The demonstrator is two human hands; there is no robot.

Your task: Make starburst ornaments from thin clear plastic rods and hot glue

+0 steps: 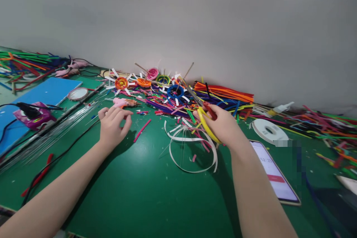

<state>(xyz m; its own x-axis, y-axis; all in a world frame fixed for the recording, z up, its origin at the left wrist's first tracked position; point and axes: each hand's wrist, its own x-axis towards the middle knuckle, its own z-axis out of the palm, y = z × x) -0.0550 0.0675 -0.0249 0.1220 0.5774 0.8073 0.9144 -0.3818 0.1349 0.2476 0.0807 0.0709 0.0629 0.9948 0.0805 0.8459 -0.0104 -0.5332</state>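
On the green table (145, 193), a lit phone (275, 171) is lying in the foreground, at right. White looped strips (181, 139) are lying to its left. My right hand (224, 124) is gripping scissors (199, 101), blades pointing away. My left hand (115, 124) is showing empty, loosely curled fingers beside a pink glue gun (124, 102). Beyond, flower-like pieces (121, 83) are resting among coloured sticks (223, 91).

Left arm (67, 187): bare, tapering forearm extended forward and inward from the lower left.
Left wrist (105, 145): held nearly straight.
Left hand (113, 125): bare, back turned up; fingers loosely bent and spread, thumb set apart from them.
Right arm (258, 187): bare forearm angled forward and inward from the lower right.
Right wrist (239, 144): turned slightly leftward.
Right hand (223, 123): bare, fingers curled into a grip, fingertips partly hidden.
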